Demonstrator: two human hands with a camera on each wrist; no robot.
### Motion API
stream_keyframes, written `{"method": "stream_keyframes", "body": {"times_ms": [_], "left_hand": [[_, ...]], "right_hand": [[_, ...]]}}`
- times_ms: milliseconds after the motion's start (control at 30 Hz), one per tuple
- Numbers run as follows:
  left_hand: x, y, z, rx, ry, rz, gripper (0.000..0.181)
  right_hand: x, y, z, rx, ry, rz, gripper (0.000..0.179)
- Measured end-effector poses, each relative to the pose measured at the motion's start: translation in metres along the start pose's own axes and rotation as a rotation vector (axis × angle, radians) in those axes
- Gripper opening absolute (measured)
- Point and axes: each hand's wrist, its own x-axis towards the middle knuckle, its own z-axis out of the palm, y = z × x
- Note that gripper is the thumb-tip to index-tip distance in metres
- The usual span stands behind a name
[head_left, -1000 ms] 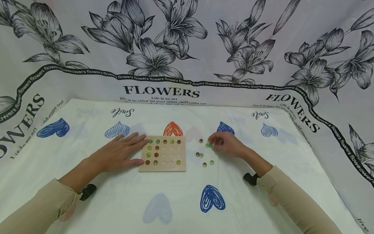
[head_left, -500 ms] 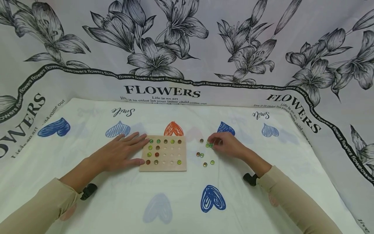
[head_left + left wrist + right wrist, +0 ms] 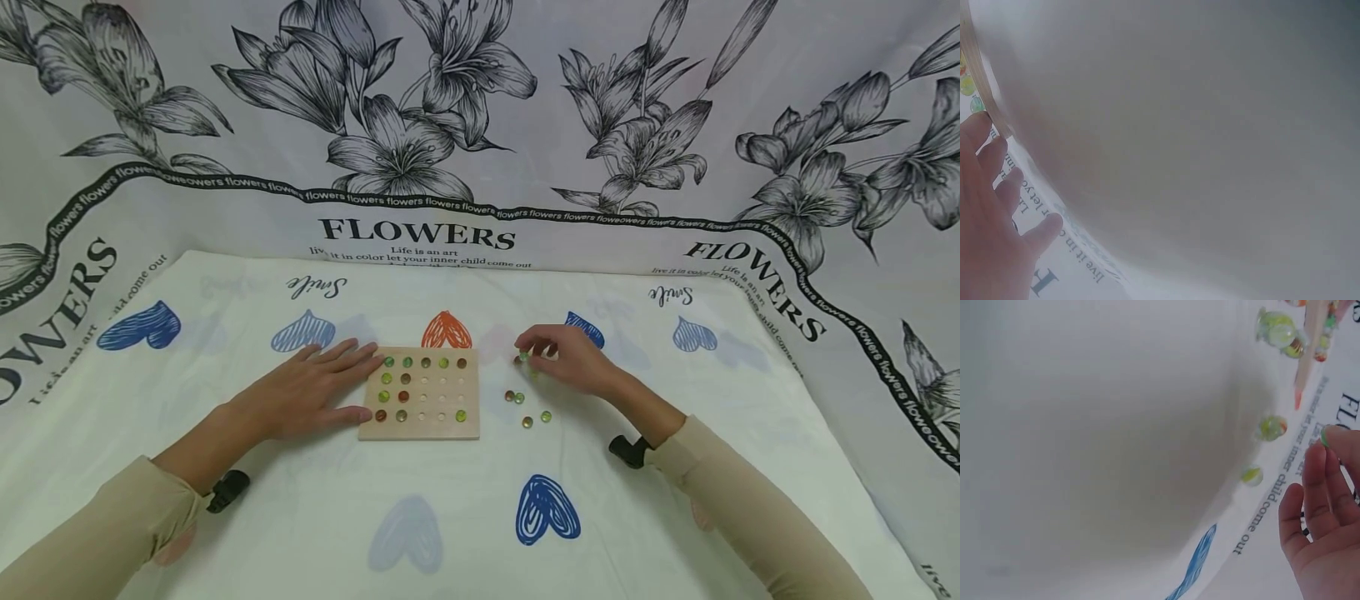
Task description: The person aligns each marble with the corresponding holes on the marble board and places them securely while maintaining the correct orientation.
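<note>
Board (image 3: 432, 389) rests against the left hand (image 3: 311, 392), spread and unclenched, probably for steadiness; the right hand (image 3: 572, 358) pinches a green marble (image 3: 524, 357) near loose marbles (image 3: 520, 398).

Softly lit in the head view, greyer toward the top of the backdrop (image 3: 540, 125), with faint, diffuse shadows on the cloth (image 3: 480, 500) below the left hand (image 3: 311, 392) and right hand (image 3: 566, 358), and stretched toward the corners. Hazy in both wrist views, with cloth blurred to flat grey, darkest in one upper corner of each, and with marbles (image 3: 1275, 328) soft-edged in the right.
</note>
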Motion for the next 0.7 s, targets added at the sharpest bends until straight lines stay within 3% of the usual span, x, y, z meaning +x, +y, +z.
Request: {"method": "stream_keyframes", "body": {"times_ms": [267, 700], "left_hand": [[0.000, -0.001, 0.000, 0.003, -0.001, -0.001, 0.078], [0.001, -0.001, 0.001, 0.001, -0.005, 0.000, 0.078]], "right_hand": [[0.007, -0.018, 0.015, 0.027, -0.046, -0.040, 0.023], [0.015, -0.043, 0.047, 0.044, -0.163, -0.027, 0.022]]}}
